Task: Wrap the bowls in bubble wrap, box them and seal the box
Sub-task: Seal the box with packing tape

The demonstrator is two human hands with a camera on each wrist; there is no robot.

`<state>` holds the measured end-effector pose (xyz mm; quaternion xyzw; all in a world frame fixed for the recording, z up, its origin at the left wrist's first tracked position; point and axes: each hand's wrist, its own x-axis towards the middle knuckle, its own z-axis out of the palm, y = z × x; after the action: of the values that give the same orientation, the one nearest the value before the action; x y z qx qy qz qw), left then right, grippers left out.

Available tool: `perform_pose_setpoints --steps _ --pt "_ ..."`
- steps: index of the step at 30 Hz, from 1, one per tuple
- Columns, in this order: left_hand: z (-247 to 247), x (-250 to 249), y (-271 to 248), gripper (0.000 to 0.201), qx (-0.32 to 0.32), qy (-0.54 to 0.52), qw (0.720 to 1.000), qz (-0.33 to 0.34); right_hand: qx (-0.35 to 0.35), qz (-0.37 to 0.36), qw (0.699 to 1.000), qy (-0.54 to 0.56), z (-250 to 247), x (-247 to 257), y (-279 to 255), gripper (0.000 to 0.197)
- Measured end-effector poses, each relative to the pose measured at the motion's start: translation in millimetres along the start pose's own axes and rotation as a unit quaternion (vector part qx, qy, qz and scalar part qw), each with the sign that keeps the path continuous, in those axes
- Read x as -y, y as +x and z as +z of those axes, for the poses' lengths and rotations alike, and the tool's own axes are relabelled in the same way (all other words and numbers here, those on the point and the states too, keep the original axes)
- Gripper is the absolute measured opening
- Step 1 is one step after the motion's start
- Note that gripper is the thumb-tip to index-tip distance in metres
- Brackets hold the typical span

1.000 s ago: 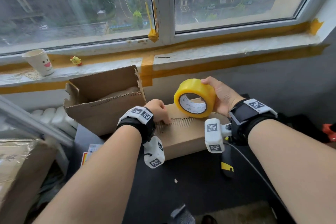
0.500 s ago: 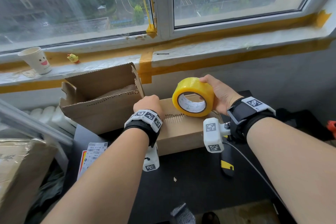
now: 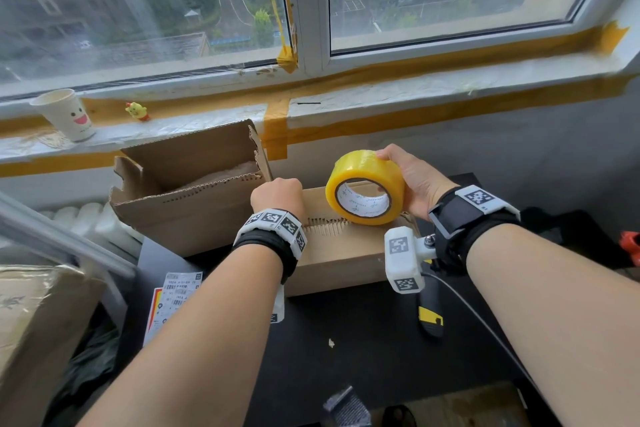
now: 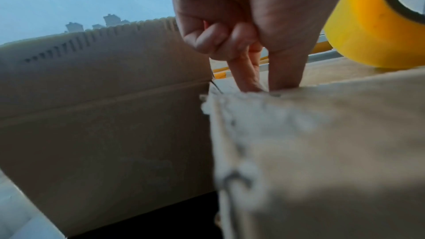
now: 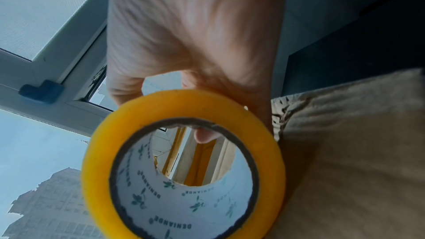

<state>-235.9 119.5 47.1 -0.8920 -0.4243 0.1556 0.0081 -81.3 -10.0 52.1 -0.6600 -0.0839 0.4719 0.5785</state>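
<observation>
A closed cardboard box [image 3: 346,253] lies on the black table [image 3: 346,357]. A yellow tape roll [image 3: 363,196] stands on edge on the box's top, toward its right end. My right hand [image 3: 408,180] grips the roll from the right, with a fingertip inside the core in the right wrist view [image 5: 204,135]. My left hand [image 3: 277,194] is at the left end of the box top. Its index finger [image 4: 247,75] and thumb [image 4: 285,68] press straight down on the edge and the other fingers are curled. No tape strip shows under them. No bowls or bubble wrap are in view.
An open, torn cardboard box [image 3: 180,204] stands just left of the closed one. A yellow-black utility knife [image 3: 429,315] and a label sheet [image 3: 173,298] lie on the table. A paper cup [image 3: 65,114] and a small yellow toy [image 3: 136,111] sit on the sill.
My left hand moved from the serrated seam at the middle of the box top to its far left end. The right hand and the roll stayed almost in place.
</observation>
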Motion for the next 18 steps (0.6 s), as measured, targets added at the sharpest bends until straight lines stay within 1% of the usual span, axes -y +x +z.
perform_pose_setpoints --steps 4,7,9,12,16,18 --pt "-1.8 -4.7 -3.5 0.022 -0.023 0.026 0.999 0.036 -0.004 0.000 1.000 -0.004 1.3 0.3 -1.3 0.036" --pt "-0.3 -2.4 -1.6 0.032 -0.027 0.004 0.999 0.029 -0.016 0.003 1.000 -0.008 0.4 0.4 -2.9 0.036" --pt "-0.4 3.2 1.0 0.033 -0.007 -0.024 0.999 0.027 -0.021 0.004 1.000 -0.010 -0.5 0.9 -3.8 0.035" --pt "-2.9 12.6 3.5 0.040 0.013 -0.075 0.997 0.029 -0.023 0.006 1.000 -0.014 -0.6 1.3 -4.5 0.034" --pt "-10.3 18.4 8.2 0.028 0.069 -0.186 0.979 0.035 -0.024 0.009 0.999 -0.023 -0.5 1.5 -5.4 0.034" --pt "-13.2 18.6 7.8 0.027 0.094 -0.225 0.969 0.042 -0.024 0.009 0.999 -0.026 0.2 2.0 -6.7 0.034"
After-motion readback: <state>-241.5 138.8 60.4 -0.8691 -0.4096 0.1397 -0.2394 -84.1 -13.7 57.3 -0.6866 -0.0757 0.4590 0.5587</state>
